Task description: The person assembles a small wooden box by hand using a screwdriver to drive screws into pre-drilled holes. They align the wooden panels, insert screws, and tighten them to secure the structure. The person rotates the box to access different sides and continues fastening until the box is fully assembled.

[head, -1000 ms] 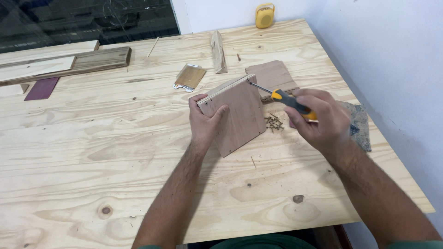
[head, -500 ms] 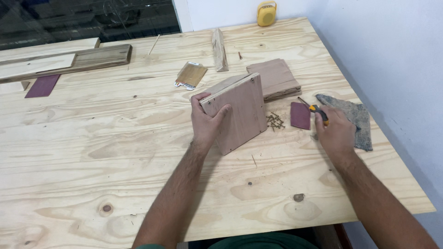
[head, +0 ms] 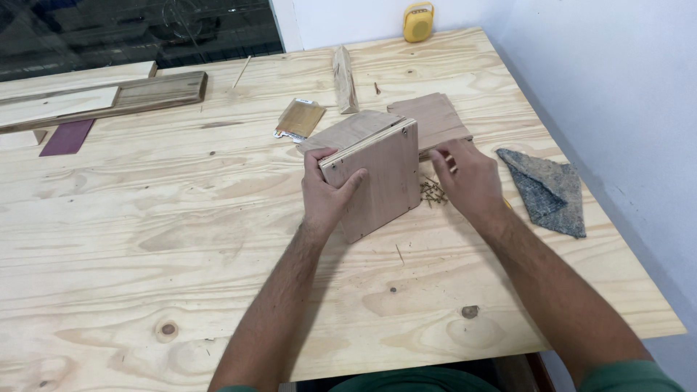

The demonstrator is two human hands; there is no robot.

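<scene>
Your left hand (head: 328, 194) grips the box (head: 377, 174), thumb across its near face and fingers clamped round the left edge. The box is at bench (head: 145, 239) centre, tilted up off the surface, in the same place as a second ago.

Change: the yellow-handled screwdriver that was in your right hand a second ago is out of it now; only a sliver of yellow shows just past the wrist at 4 o'clock. Your right hand (head: 468, 178) has moved in to the screws (head: 431, 191), just right of the box. Its fingertips are drawn together over the pile; whether they hold a screw I cannot tell. Judgement: driving is paused and you are picking up the next fastener.

Materials: the box is thin reddish-brown ply panels, smooth-faced, with pale layered edges and small screw heads at the top corners. A loose panel (head: 435, 116) of the same ply lies flat at 1 o'clock of the box. The bench is pale knotty pine ply with strong grain. The grey cloth (head: 546, 190), coarse and folded to a triangle, lies at 3 o'clock. The screws are small, dark and loosely heaped.
</scene>
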